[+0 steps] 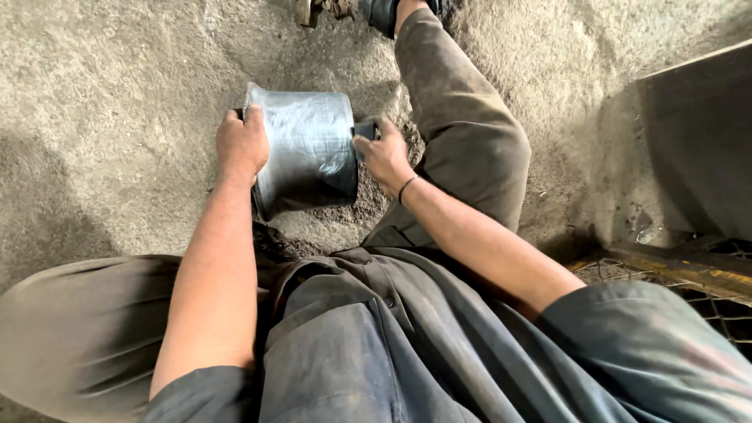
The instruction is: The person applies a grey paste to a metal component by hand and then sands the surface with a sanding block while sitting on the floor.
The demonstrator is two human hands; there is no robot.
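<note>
Between the hands, a grey metal pot (pixel 307 149) lies sideways. Left hand (pixel 241 145) grips its rim; right hand (pixel 384 155) presses a dark pad (pixel 364 130) against its dull, scuffed wall.

Dull grey metal pot (pixel 308 149) with a scuffed, faintly shiny brushed wall, rough gritty sand floor (pixel 110 86), matt dusty cloth trousers (pixel 462 133), dark wire mesh grate (pixel 705 301)

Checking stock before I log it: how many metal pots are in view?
1. The grey metal pot lies on its side on the sandy floor, between the left hand and right hand. Others may sit outside the view.
</note>
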